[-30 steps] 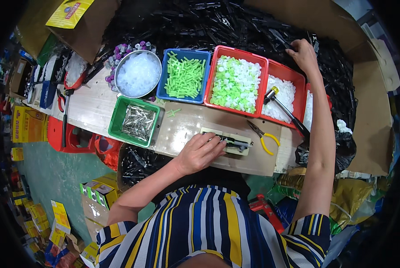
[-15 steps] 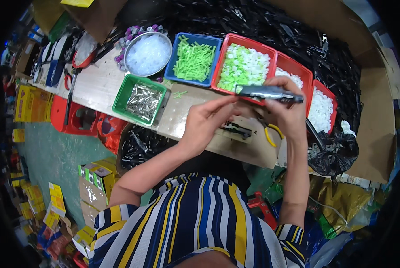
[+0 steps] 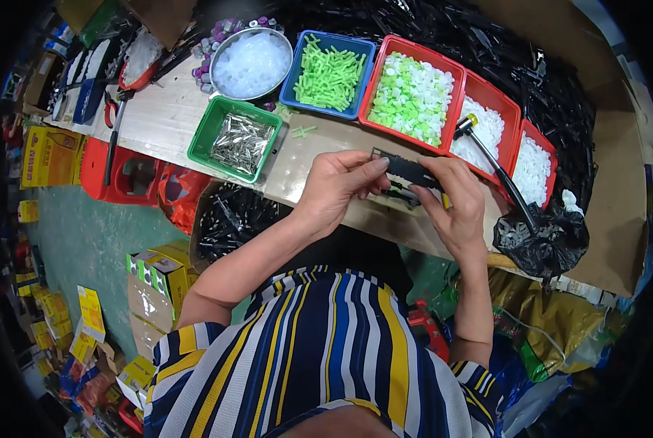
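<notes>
Both hands hold a flat, dark, oblong plastic part (image 3: pixel 412 172) above the near edge of the bench. My left hand (image 3: pixel 341 181) pinches its left end between thumb and fingers. At the other end, the fingers of my right hand (image 3: pixel 454 201) grip it from above, with the thumb below. Just under the part, a second black piece (image 3: pixel 401 194) shows on the bench, mostly covered. A bit of yellow handle (image 3: pixel 445 200) peeks out beside my right thumb. Beyond the hands stands a red bin (image 3: pixel 370 115) of light green and white plastic pieces.
A green bin (image 3: pixel 197 150) holds metal pins; a blue bin (image 3: pixel 287 93) holds green plastic pieces. Clear pieces fill a metal bowl (image 3: pixel 291 55). A hammer (image 3: pixel 503 171) leans across the red bins on the right, near a black plastic bag (image 3: pixel 560 248). Dark parts are heaped behind.
The dark part has come down and turned its flat side up. My left hand now grips its end, and my right hand has lowered. The hammer head has come into sight.
</notes>
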The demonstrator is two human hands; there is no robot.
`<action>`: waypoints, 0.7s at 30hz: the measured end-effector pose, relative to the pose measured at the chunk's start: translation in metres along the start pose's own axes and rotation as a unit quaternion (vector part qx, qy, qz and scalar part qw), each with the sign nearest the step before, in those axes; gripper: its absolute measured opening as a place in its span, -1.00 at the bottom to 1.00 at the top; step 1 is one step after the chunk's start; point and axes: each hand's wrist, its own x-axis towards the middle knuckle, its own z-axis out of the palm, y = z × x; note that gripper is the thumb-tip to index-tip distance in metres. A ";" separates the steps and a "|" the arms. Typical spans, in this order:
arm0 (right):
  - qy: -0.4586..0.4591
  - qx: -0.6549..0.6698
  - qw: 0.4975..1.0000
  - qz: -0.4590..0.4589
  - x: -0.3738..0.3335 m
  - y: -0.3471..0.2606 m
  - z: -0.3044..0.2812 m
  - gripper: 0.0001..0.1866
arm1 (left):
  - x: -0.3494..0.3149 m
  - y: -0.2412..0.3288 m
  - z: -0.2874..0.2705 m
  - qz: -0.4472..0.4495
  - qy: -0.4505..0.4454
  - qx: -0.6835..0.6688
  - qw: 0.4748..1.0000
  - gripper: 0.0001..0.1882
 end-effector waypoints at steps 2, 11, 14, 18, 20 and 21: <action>0.013 0.034 0.999 0.035 -0.005 0.000 0.005 -0.63 | -0.002 -0.003 -0.004 0.009 0.035 0.037 0.999 -0.76; 0.038 0.061 0.995 0.068 -0.033 0.015 0.045 -0.64 | -0.018 -0.004 -0.041 0.232 0.137 0.282 0.921 -0.72; 0.040 0.051 0.996 0.067 -0.030 0.014 0.053 -0.65 | -0.020 -0.008 -0.041 0.233 0.142 0.304 0.913 -0.73; 0.033 0.038 0.996 0.070 -0.027 0.015 0.055 -0.66 | -0.019 -0.011 -0.038 0.237 0.144 0.313 0.908 -0.73; 0.028 0.034 0.997 0.071 -0.027 0.015 0.054 -0.66 | -0.019 -0.011 -0.037 0.233 0.141 0.322 0.907 -0.73; 0.023 0.033 0.997 0.070 -0.027 0.016 0.054 -0.65 | -0.019 -0.011 -0.036 0.239 0.137 0.329 0.903 -0.73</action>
